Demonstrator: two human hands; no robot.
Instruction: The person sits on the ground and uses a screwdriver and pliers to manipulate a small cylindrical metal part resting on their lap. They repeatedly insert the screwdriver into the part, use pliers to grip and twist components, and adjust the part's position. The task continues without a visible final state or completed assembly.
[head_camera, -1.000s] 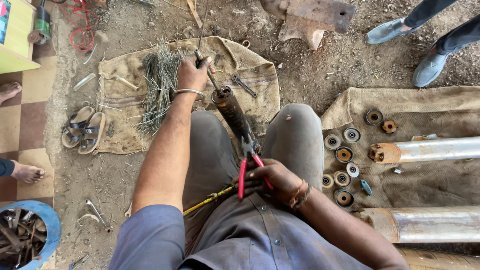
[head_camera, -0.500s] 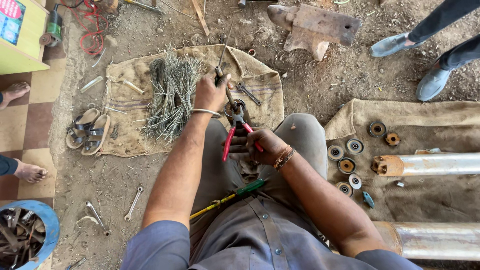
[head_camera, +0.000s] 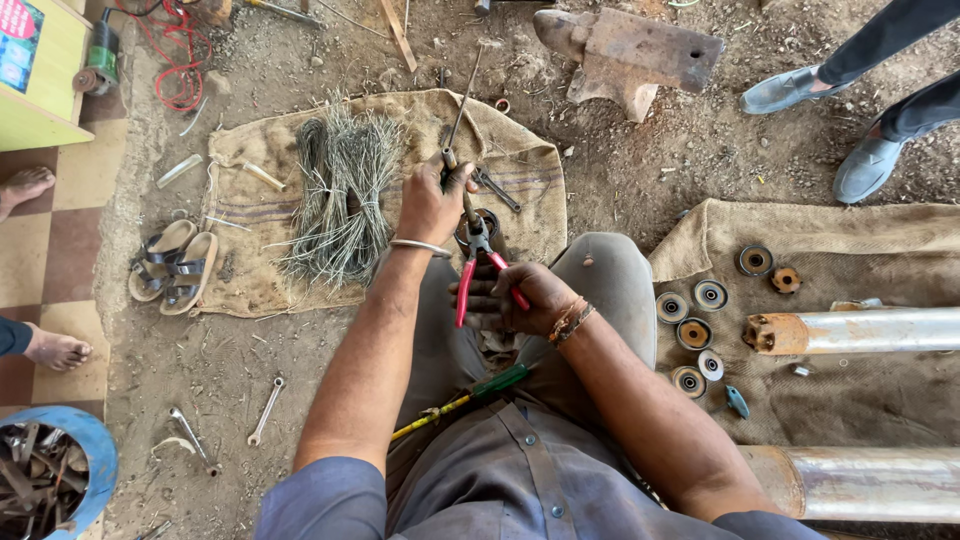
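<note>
Seated over dusty ground, we grip a thin metal rod (head_camera: 462, 112) with our left hand (head_camera: 432, 203), fingers wrapped fully around its lower end, so that it rises away from us at a slight lean. Our right hand (head_camera: 520, 298) is closed around the red handles of a pair of pliers (head_camera: 478, 262), whose nose meets the rod just below the left fist, between the two hands. Left of the left hand, a bundle of thin wire strands (head_camera: 340, 200) lies on a burlap sack (head_camera: 530, 180), with a pair of sandals (head_camera: 175, 266) beyond it at the sack's edge. Right of the right hand, round metal rings (head_camera: 694, 334) sit in a cluster on a second burlap cloth (head_camera: 850, 260), next to a silver pipe with a rusty end (head_camera: 850, 330). Far off to the left, at the upper corner, a yellow box (head_camera: 45, 90) carries a rectangular label in blue and red (head_camera: 18, 55). A green-handled screwdriver (head_camera: 470, 395) rests across our lap, under the right forearm.
</note>
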